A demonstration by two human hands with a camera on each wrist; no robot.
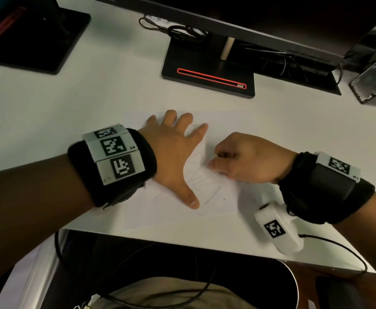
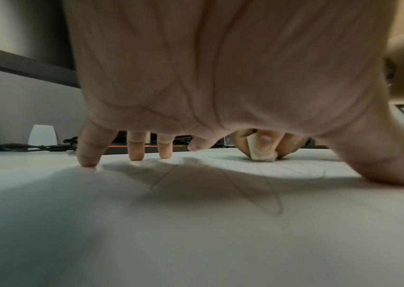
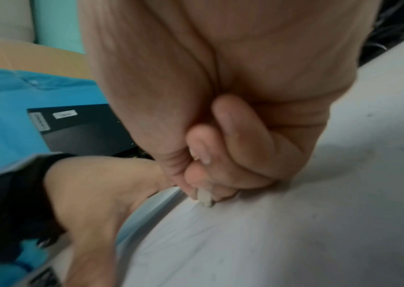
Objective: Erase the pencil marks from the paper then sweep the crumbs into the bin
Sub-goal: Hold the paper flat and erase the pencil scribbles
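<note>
Erasing was under way and, by my reading, nowhere near finished: the paper lay flat on the desk, on the side of the monitor stand nearest you, and looping pencil marks crossed its middle and the part closest to you. Your left hand was spread flat on the sheet, fingers straight and splayed, tips and thumb pressing it down. Your right hand, just beside the left and further from the stand's left end, was clenched round a small pale eraser, whose worn tip touched the paper. I judged the sweeping step not yet begun.

Much was hard to make out. You could not see the eraser at all from the head camera, since your curled fingers covered it; only the wrist views showed its tip. Crumbs were too small or too blurred to pick out on the sheet. No bin was visible in any view. Motion blur softened the right-wrist picture, so how much of the marks near the eraser had already gone was unclear. Your left palm hid part of the scribble
</note>
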